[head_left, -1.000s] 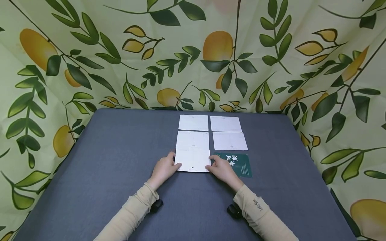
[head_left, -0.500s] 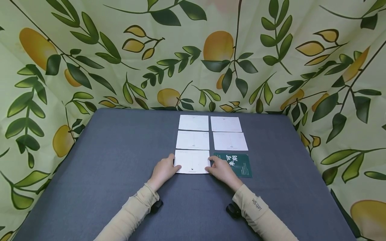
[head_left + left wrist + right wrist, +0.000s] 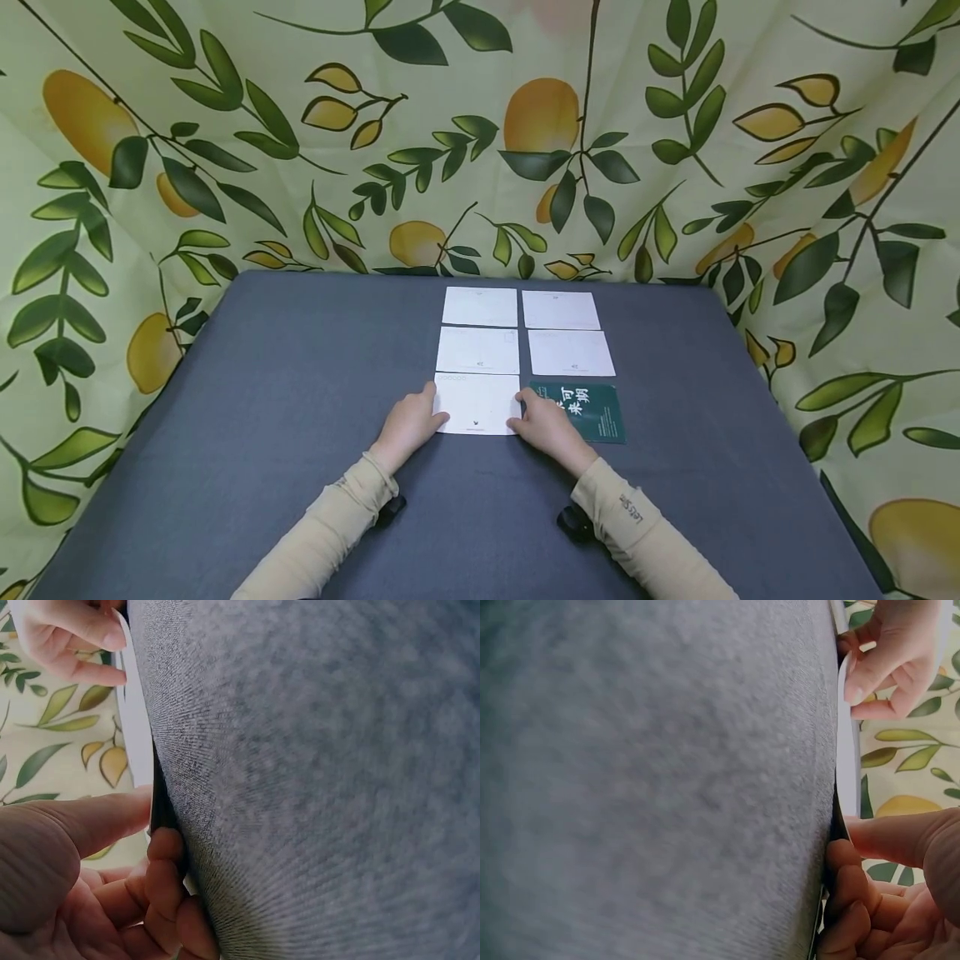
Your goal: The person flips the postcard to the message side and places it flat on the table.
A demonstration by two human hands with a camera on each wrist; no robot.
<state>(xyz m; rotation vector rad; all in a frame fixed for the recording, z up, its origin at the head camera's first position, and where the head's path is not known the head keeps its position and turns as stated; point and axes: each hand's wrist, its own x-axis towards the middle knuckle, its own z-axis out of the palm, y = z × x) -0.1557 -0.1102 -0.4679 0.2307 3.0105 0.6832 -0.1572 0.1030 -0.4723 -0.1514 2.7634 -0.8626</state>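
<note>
Both hands hold a white postcard [image 3: 477, 404] by its left and right sides, at the front of the left column of cards. The left hand [image 3: 408, 427] pinches its left side, and the right hand [image 3: 551, 427] pinches the right side. In the left wrist view the left thumb [image 3: 112, 817] lies on the card's upper face, with curled fingers below its edge. The right wrist view has the right thumb [image 3: 885, 836] on top in the same way; the card's near edge looks slightly raised off the cloth. A green postcard [image 3: 600, 412] with white characters lies partly behind the right hand.
Two white cards [image 3: 478, 350] lie beyond the held one, and two more white cards [image 3: 572, 353] beyond the green one. All rest on a grey-blue cloth-covered table [image 3: 300, 358]. A leaf-and-fruit patterned curtain [image 3: 450, 167] hangs behind the table.
The held postcard has come slightly nearer the person. A seam now shows between it and the white card behind, where the two looked joined before. Both hands keep their hold.
</note>
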